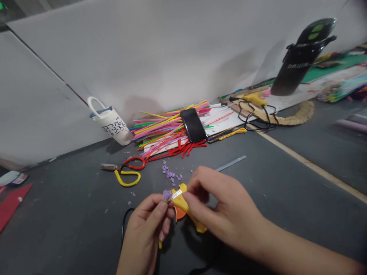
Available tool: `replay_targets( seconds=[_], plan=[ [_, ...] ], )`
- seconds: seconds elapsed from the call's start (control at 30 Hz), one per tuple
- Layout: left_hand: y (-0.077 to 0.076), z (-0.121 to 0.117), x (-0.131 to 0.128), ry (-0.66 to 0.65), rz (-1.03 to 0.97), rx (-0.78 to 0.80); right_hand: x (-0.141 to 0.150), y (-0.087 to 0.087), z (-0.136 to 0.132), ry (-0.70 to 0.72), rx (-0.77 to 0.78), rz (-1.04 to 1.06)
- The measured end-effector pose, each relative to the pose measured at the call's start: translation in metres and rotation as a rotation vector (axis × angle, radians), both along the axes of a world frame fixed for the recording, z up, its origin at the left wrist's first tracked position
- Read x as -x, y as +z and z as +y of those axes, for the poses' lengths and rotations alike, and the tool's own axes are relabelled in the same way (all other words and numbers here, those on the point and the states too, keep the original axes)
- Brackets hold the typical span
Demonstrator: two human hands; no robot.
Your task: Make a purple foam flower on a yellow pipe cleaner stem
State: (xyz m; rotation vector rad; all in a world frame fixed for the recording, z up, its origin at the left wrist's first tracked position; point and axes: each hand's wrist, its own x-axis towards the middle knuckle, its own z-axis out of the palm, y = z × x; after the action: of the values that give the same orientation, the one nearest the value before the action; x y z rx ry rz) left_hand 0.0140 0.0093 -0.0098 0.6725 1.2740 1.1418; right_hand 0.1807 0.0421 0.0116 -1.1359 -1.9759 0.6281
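Observation:
Between thumb and fingers, my left hand (153, 217) pinches a small purple craft flower (167, 195); a bit of yellow-green stem shows below that hand. My right hand (223, 202) is closed in a pinch just to the right of the flower, and whatever is between its fingertips is hidden. Behind and below the fingers is a yellow glue gun (193, 217) with an orange trigger (180, 214), partly covered by the right hand. Loose purple scraps (171, 175) are scattered on the dark table just beyond the hands.
Scissors (123, 170) with red and yellow handles lie left. Farther back are colourful pipe cleaners (160, 130), a black phone (193, 125), a white cup (116, 126), a second yellow glue gun (254, 100) with a black cord and a tall black bottle (298, 65). A translucent stick (232, 163) lies right.

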Motion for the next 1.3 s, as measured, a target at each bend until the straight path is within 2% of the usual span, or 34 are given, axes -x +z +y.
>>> replay_targets(
  seconds=[0.13, 0.2, 0.37, 0.5, 0.6, 0.7, 0.8, 0.87, 0.93, 1.13, 1.23, 1.3],
  plan=[
    [0.003, 0.006, 0.008, 0.131, -0.04, -0.033, -0.004, -0.002, 0.01, -0.024, 0.217, -0.655],
    [0.004, 0.01, 0.012, 0.159, -0.047, -0.046, 0.002, -0.009, 0.011, 0.018, 0.298, -0.746],
    [0.006, 0.014, 0.019, 0.185, -0.04, -0.115, 0.019, -0.031, 0.01, 0.041, 0.349, -0.632],
    [0.006, 0.011, 0.028, 0.185, 0.147, -0.291, 0.018, -0.036, 0.014, 0.068, 0.415, -0.517],
    [0.009, 0.005, 0.037, 0.21, 0.404, -0.494, 0.01, -0.031, 0.021, 0.094, 0.454, -0.397],
    [0.017, 0.002, 0.045, 0.153, 0.576, -0.696, 0.001, -0.023, 0.028, 0.136, 0.47, -0.275],
    [0.026, -0.001, 0.045, 0.108, 0.649, -0.819, -0.007, -0.014, 0.035, 0.165, 0.586, 0.048],
    [0.031, -0.002, 0.042, 0.137, 0.664, -0.864, -0.011, -0.009, 0.038, 0.127, 0.684, 0.32],
    [0.032, -0.003, 0.038, 0.15, 0.663, -0.897, -0.013, -0.005, 0.04, 0.075, 0.741, 0.483],
    [0.019, -0.006, 0.043, 0.029, 0.719, -1.006, -0.015, -0.003, 0.035, 0.084, 0.901, 0.601],
    [0.014, -0.009, 0.044, -0.041, 0.772, -1.025, -0.011, -0.001, 0.029, 0.202, 0.946, 0.642],
    [0.013, -0.01, 0.04, -0.036, 0.755, -0.979, -0.007, 0.001, 0.024, 0.261, 0.945, 0.602]
  ],
)
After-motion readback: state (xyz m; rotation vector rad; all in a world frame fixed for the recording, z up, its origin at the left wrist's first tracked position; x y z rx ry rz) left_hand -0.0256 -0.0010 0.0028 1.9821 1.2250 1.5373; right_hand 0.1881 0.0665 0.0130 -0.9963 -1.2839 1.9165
